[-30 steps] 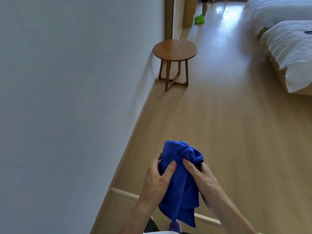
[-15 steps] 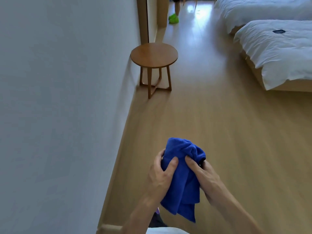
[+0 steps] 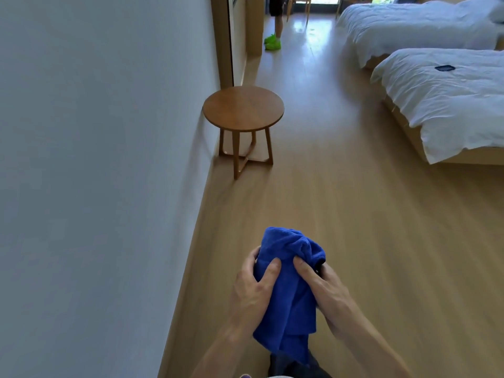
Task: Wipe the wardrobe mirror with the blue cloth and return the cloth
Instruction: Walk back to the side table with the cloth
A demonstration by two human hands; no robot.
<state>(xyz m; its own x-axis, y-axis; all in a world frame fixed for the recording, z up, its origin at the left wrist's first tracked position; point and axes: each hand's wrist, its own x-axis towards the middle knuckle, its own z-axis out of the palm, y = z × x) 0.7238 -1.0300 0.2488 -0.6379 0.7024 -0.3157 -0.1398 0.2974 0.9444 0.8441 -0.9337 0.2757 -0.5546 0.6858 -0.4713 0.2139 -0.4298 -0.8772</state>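
The blue cloth (image 3: 289,290) is bunched up low in the middle of the view, its loose end hanging down. My left hand (image 3: 252,285) grips its left side, thumb laid over the front. My right hand (image 3: 324,289) grips the right side the same way. A round wooden side table (image 3: 243,109) stands ahead against the wall, its top bare. Beyond it a narrow strip of mirror (image 3: 231,36) in a wooden frame shows edge-on.
A plain grey wall (image 3: 95,159) fills the left side. Two beds with white covers (image 3: 447,99) stand at the right, a small dark object on the nearer one. Far down the wooden floor stands a person in green shoes (image 3: 272,42). Chair legs show behind.
The view has advanced along the wall: the side table is nearer and lower in view, and the beds show more fully. Both hands keep the same hold on the cloth.
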